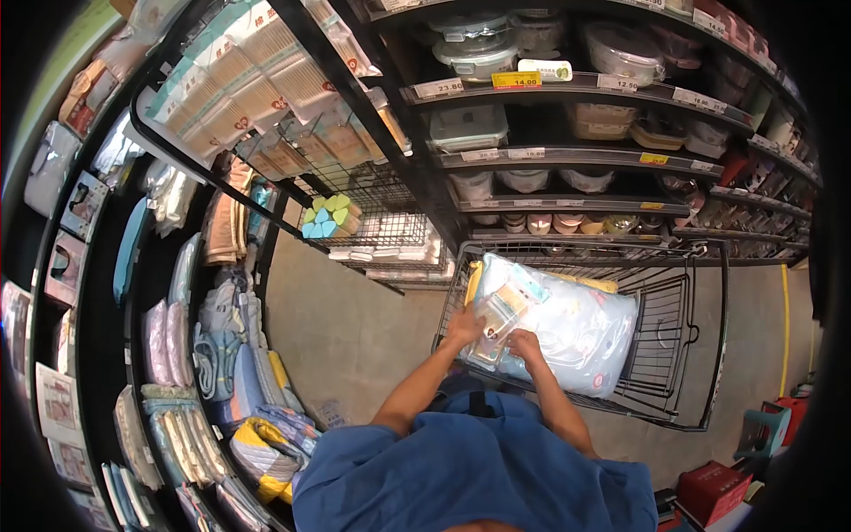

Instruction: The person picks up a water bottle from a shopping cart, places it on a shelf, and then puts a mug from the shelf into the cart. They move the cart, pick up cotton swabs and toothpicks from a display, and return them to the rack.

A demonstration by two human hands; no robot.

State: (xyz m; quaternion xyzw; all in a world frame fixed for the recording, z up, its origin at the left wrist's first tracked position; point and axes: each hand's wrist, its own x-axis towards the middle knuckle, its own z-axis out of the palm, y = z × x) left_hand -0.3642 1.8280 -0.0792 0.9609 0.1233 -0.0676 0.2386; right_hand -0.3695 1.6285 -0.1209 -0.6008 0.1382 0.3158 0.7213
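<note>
Over the black wire trolley's (700,355) near-left corner, both hands grip a flat clear-wrapped packet (498,321). Left hand (464,329) clasps its left edge; right hand (525,344) its lower end, above a pale blue plastic-wrapped pillow (581,337).

cart (709,337) top open | big pillow pack (576,332) fills basket | shelves (567,155) close ahead

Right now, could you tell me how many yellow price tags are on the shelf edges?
3: one on the upper shelf beside the lidded containers, one a shelf lower to the right, one below that. Others may be hidden.
</note>
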